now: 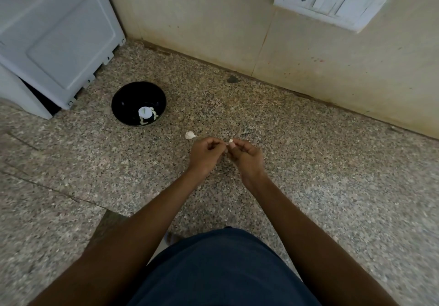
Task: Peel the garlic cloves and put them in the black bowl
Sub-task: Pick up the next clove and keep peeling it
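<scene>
Garlic clove (231,141), small and pale, pinched between curled fingers of the left hand (206,155) and right hand (244,155), mid-peel above the speckled stone desk (308,163). Another papery piece (190,135) lies just beyond the left fingers. Next: strip the skin, then reach to the glossy round black bowl (123,106), farther left.

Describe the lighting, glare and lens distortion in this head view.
Head view: soft, even light, with faint shadows under the hands; a bright glare spot inside the black bowl hides part of its contents; wide-angle bending tilts the switch plate and curves the wall edge; the garlic clove is small and slightly soft.
</scene>
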